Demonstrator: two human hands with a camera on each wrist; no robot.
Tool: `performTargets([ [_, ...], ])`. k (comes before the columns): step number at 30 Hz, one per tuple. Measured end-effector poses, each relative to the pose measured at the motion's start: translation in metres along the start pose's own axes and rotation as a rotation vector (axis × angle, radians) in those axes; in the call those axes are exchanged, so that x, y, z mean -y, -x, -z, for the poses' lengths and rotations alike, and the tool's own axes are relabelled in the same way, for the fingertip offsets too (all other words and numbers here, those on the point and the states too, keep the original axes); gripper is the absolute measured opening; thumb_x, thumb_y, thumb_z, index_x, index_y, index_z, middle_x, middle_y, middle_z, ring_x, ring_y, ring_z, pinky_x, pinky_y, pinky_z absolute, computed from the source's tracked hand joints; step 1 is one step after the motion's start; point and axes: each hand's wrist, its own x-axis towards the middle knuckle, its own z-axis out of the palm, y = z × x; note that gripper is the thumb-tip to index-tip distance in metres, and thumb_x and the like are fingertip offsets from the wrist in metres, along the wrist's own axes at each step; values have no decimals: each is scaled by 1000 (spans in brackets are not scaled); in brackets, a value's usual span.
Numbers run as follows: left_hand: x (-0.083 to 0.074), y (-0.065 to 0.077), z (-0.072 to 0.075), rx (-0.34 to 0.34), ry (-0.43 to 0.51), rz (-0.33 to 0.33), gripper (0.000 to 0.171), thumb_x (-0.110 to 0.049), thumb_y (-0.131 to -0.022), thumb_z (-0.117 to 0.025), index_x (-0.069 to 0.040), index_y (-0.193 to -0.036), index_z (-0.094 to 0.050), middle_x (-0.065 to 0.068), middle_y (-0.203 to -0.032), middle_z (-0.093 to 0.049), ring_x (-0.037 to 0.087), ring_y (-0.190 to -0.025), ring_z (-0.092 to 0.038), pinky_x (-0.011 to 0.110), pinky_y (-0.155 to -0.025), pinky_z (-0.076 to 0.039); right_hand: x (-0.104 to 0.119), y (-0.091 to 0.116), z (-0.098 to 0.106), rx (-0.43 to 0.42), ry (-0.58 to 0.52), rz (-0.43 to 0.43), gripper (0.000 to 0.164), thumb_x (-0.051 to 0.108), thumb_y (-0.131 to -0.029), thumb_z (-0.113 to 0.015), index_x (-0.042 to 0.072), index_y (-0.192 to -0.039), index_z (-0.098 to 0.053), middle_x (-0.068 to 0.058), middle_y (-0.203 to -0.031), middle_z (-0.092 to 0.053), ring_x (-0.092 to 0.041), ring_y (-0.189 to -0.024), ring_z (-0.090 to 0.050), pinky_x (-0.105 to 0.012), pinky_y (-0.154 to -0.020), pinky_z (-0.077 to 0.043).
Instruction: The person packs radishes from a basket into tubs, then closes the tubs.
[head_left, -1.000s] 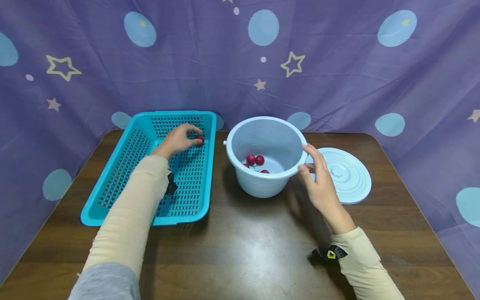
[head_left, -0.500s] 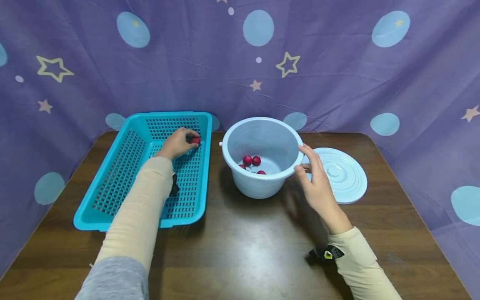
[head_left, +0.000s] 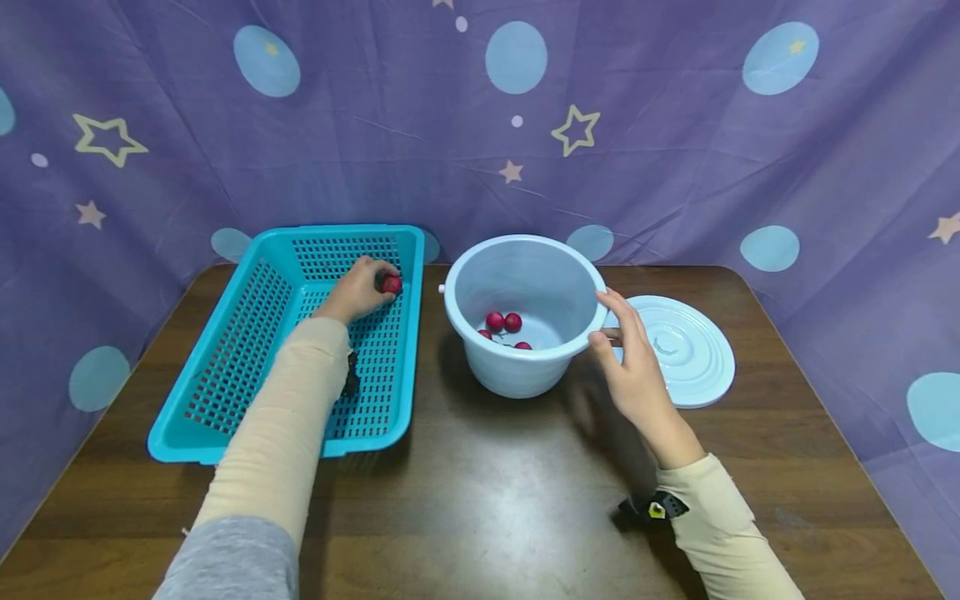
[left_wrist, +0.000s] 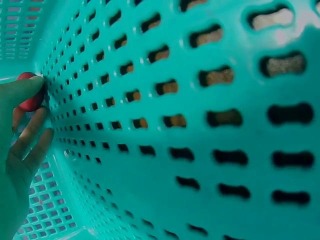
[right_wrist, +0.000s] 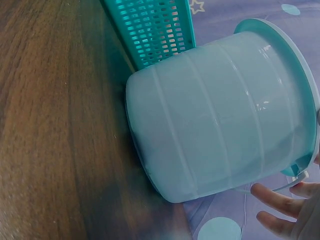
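My left hand (head_left: 358, 290) reaches into the far right part of the blue-green plastic basket (head_left: 416, 350). Thumb and fingers pinch a small round red fruit (head_left: 392, 284); the left wrist view shows this red fruit (left_wrist: 32, 92) close against the perforated basket wall (left_wrist: 130, 115). At the right side of the pale blue bucket (head_left: 517, 371), my right hand (head_left: 637, 367) holds the rim, with thumb and fingertips at its edge. In the right wrist view, fingers (right_wrist: 280, 202) spread beside the bucket's thin handle (right_wrist: 292, 184). Several red fruits (head_left: 495, 322) lie in the bucket; its near wall partly hides some.
A round pale blue lid (head_left: 693, 350) lies on the brown wooden table (head_left: 480, 500), right of the bucket and partly behind my right hand. A purple curtain (head_left: 420, 108) with stars and blue spots hangs behind the table.
The head view has shifted slightly, moving the whole scene a little left in the picture. My left hand stays at the red fruit inside the basket. The right hand keeps its place at the bucket.
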Motion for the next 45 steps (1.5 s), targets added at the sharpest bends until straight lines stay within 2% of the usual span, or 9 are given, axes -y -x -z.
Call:
performTargets([
  [8,4,-2,-2,-16,-7,-16,42,-9,-89,-72,-5,-129,-58,21,-124,-45,42,-114,-51,57,-96,-43,0,0,0,-1,1,8,51,30,-104,-52,19,-151,-39,-5,-158,-31,-28,-107,-62,-32,-94,-44],
  [14,3,-2,1,5,-21,-23,41,-9,-89,-72,-5,-127,-58,20,-121,-46,40,-111,-52,56,-96,-43,-1,1,0,-5,2,13,51,30,-104,-52,20,-151,-39,-6,-158,-31,-28,-106,-63,-35,-94,-45],
  [18,-4,1,10,14,-33,-34,42,-9,-89,-71,-4,-128,-57,20,-121,-46,40,-109,-52,55,-94,-43,-1,1,-1,-3,2,13,51,31,-104,-52,20,-151,-39,-6,-158,-31,-28,-106,-63,-39,-94,-45],
  [24,-14,6,22,-29,-11,-72,42,-11,-89,-72,-5,-128,-58,18,-122,-47,37,-106,-52,54,-91,-45,0,0,1,2,-1,9,51,31,-104,-52,20,-152,-38,-6,-159,-30,-30,-107,-62,-44,-94,-45],
  [32,-27,18,36,-99,74,-99,39,-10,-89,-72,-5,-126,-60,17,-121,-48,32,-96,-56,49,-84,-47,1,0,0,-1,1,3,51,32,-104,-52,19,-151,-39,-6,-158,-30,-29,-107,-62,-34,-94,-44],
  [45,-53,33,53,-104,118,-163,38,-7,-88,-74,-5,-124,-62,16,-119,-50,35,-104,-57,50,-85,-49,0,0,0,-6,2,8,51,32,-104,-52,18,-151,-39,-8,-158,-30,-29,-106,-62,-32,-94,-44],
])
